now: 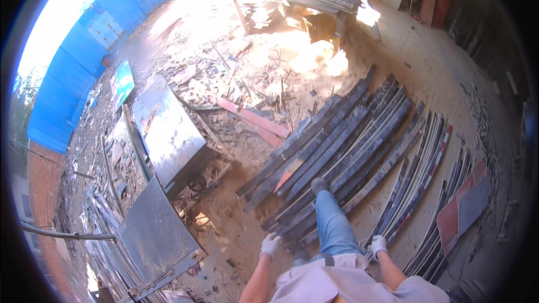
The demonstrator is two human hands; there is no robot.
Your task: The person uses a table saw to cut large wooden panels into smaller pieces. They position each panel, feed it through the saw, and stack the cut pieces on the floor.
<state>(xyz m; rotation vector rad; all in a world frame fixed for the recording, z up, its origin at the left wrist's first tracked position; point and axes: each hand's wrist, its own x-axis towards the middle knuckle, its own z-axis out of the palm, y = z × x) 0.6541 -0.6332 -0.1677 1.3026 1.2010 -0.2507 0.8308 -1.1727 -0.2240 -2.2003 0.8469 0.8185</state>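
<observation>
My left hand (272,244) wears a white glove and hangs beside my left leg, fingers curled, with nothing visible in it. My right hand (378,244), also in a white glove, hangs close to the edge of a row of thin dark slats (415,191) and may be touching them; I cannot tell if it grips one. One leg in blue jeans (332,221) steps forward onto a pile of long dark wooden strips (337,146) lying on the sandy ground.
A grey metal sheet (163,129) lies on a low cart at left, another grey panel (154,235) nearer me. Reddish boards (255,120) and wood scraps litter the ground ahead. A blue metal fence (95,39) runs along the left. A reddish panel (463,210) leans at right.
</observation>
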